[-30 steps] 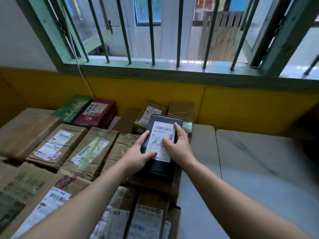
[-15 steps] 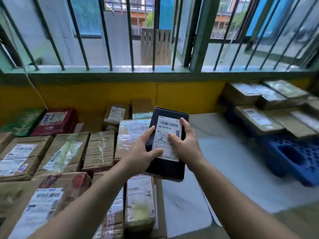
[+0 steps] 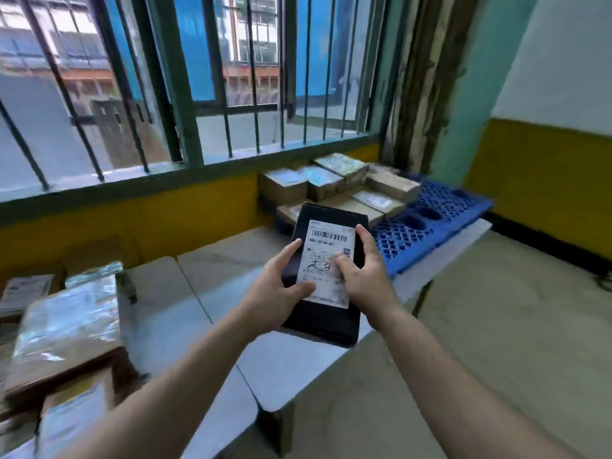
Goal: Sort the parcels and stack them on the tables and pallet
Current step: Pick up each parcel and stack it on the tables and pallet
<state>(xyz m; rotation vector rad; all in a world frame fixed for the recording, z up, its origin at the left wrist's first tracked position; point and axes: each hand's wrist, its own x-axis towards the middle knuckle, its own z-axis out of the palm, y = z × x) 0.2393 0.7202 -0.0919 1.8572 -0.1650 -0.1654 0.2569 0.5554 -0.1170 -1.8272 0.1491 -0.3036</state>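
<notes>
Sorting was judged part done: taped brown cardboard boxes (image 3: 334,180) sat stacked on the blue latticed plastic pallet (image 3: 443,210), and more film-wrapped boxes (image 3: 66,323) lay on the smooth grey table (image 3: 185,303) at left. Item in hand: one flat, oblong black parcel (image 3: 323,323) with a white barcode label (image 3: 328,246), held above the table. The left hand (image 3: 276,294) and right hand (image 3: 366,279) each gripped a long side, and it was not yet placed.

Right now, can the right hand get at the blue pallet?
Probably not yet: the right hand grips the black parcel with the left hand, and the blue pallet lies past the table, though nothing stands between.
</notes>
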